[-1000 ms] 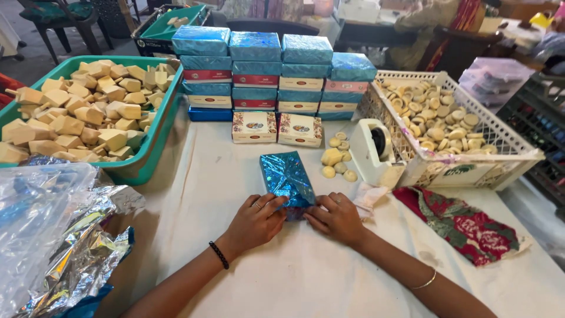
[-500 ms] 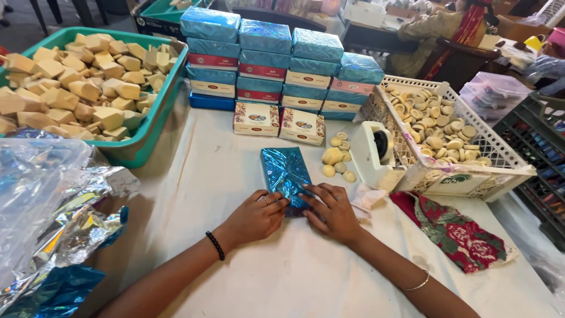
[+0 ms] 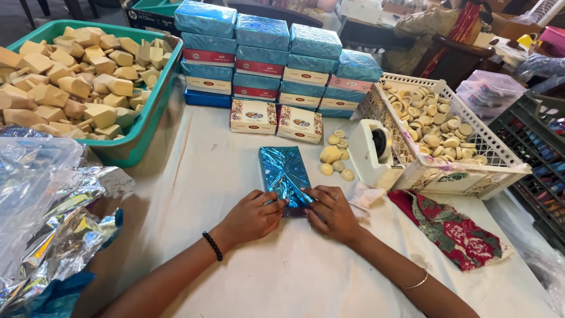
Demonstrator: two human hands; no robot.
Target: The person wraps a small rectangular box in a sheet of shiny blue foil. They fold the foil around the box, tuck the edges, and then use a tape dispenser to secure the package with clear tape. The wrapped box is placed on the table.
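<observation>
A flat box wrapped in shiny blue foil (image 3: pixel 283 171) lies on the white tablecloth (image 3: pixel 206 165) in front of me. My left hand (image 3: pixel 252 215) pinches the foil at the box's near left corner. My right hand (image 3: pixel 331 212) presses on the near right corner, fingers folded over the foil edge. Both hands touch the wrapped box at its near end. A black bead bracelet is on my left wrist, a thin bangle on my right.
Stacks of blue-wrapped boxes (image 3: pixel 276 56) stand at the back, two patterned boxes (image 3: pixel 276 119) before them. A green tub of tan soap blocks (image 3: pixel 70 76) sits left, foil sheets (image 3: pixel 47 206) near left. White tape dispenser (image 3: pixel 376 153), round soaps (image 3: pixel 335 158), white basket (image 3: pixel 441 135), floral cloth (image 3: pixel 453 227) right.
The view has tilted and drawn closer. Both hands stay on the near end of the blue box, fingers now pinching the foil fold tighter together.
</observation>
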